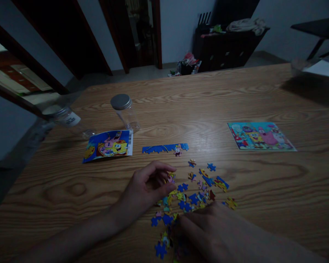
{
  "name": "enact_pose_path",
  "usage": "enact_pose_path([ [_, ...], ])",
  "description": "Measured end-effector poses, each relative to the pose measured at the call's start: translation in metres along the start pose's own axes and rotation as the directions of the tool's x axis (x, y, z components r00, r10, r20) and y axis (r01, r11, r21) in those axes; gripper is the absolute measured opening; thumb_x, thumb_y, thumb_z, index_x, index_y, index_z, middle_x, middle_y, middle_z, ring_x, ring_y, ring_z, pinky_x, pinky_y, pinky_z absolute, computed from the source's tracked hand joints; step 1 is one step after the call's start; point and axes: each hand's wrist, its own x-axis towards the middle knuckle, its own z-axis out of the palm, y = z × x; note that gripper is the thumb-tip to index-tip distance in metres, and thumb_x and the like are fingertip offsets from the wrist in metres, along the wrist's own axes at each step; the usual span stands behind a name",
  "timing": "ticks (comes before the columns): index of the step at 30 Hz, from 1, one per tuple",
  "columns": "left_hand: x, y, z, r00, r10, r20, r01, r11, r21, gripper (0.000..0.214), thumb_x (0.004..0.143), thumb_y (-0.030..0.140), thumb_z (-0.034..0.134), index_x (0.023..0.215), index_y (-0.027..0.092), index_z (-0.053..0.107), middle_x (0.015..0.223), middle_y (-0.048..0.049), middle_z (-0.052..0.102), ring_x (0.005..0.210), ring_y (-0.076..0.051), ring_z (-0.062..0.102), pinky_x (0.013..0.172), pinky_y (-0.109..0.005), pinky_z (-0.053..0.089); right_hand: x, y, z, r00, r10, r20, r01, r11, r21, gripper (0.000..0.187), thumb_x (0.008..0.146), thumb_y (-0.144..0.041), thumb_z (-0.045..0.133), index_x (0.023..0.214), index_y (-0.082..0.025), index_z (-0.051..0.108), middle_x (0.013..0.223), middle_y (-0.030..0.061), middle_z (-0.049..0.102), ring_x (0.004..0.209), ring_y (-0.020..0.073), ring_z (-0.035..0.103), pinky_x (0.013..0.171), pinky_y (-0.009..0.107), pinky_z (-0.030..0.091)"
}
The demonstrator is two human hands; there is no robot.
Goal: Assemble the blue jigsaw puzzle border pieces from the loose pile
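Note:
Loose jigsaw puzzle pieces (193, 198), many of them blue or yellow, lie scattered under and around both hands. My left hand (150, 182) curves over the left side of the pile, thumb and forefinger apart, with nothing visibly gripped. My right hand (212, 230) reaches down into the near part of the pile; its back faces me and hides the fingertips. Beyond the pile, a joined strip of puzzle pieces (160, 148) makes a straight blue edge with a pink figure at its right end. A cartoon picture card (109, 145) lies left of the strip.
A clear jar with a grey lid (122, 102) stands behind the card, and another clear jar (68, 117) is farther left. A second cartoon picture (260, 137) lies flat to the right on the wooden table (164, 106). White paper (325, 68) sits at the far right.

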Motion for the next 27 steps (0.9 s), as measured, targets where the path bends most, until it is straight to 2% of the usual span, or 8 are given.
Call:
enact_pose_path([
  [5,0.000,0.000,0.000,1.000,0.003,0.007,-0.003,1.000,-0.001,0.024,0.088,0.027,0.082,0.110,0.022,0.075,0.091,-0.0016,0.072,0.082,-0.015,0.067,0.075,-0.026,0.056,0.006,0.009,0.026,0.996,0.015,-0.083,-0.011,0.999,0.052,0.005,0.093,-0.015,0.065,0.097,-0.017,0.066,0.082,0.0042,0.075,0.058,0.0181,0.062,0.053,0.035,0.033],
  [10,0.000,-0.001,-0.001,1.000,0.010,0.017,-0.010,1.000,0.003,0.024,0.089,0.027,0.082,0.111,0.022,0.075,0.090,-0.0011,0.071,0.080,-0.014,0.066,0.074,-0.025,0.055,0.007,0.009,0.031,0.993,0.010,-0.119,-0.005,0.999,0.038,0.005,0.092,-0.021,0.067,0.095,-0.018,0.064,0.082,0.0019,0.074,0.055,0.0171,0.061,0.049,0.036,0.024],
  [16,0.000,0.001,-0.001,1.000,0.005,0.018,-0.005,1.000,0.022,0.025,0.087,0.027,0.084,0.111,0.022,0.076,0.090,-0.0010,0.071,0.079,-0.015,0.065,0.073,-0.025,0.055,0.006,0.010,0.032,0.987,0.023,-0.156,-0.016,0.999,0.043,0.007,0.093,-0.016,0.066,0.089,-0.020,0.061,0.077,-0.0006,0.073,0.053,0.0141,0.060,0.052,0.035,0.028],
  [21,0.001,0.001,-0.001,1.000,0.000,0.015,0.000,1.000,-0.004,0.026,0.086,0.028,0.085,0.109,0.022,0.075,0.090,-0.0007,0.070,0.079,-0.015,0.065,0.073,-0.025,0.055,0.009,0.013,0.034,0.986,0.002,-0.170,0.005,0.999,0.040,0.009,0.091,-0.011,0.059,0.087,-0.019,0.061,0.075,0.0012,0.071,0.051,0.0148,0.058,0.050,0.035,0.028],
  [27,0.001,0.005,0.000,1.000,-0.025,0.019,0.025,0.999,-0.027,0.026,0.084,0.028,0.086,0.107,0.021,0.075,0.086,-0.0005,0.069,0.077,-0.015,0.065,0.071,-0.025,0.055,0.007,0.008,0.025,0.993,0.000,-0.116,0.004,0.999,0.037,0.006,0.093,-0.015,0.064,0.090,-0.020,0.062,0.078,0.0023,0.070,0.057,0.0171,0.059,0.052,0.036,0.034],
])
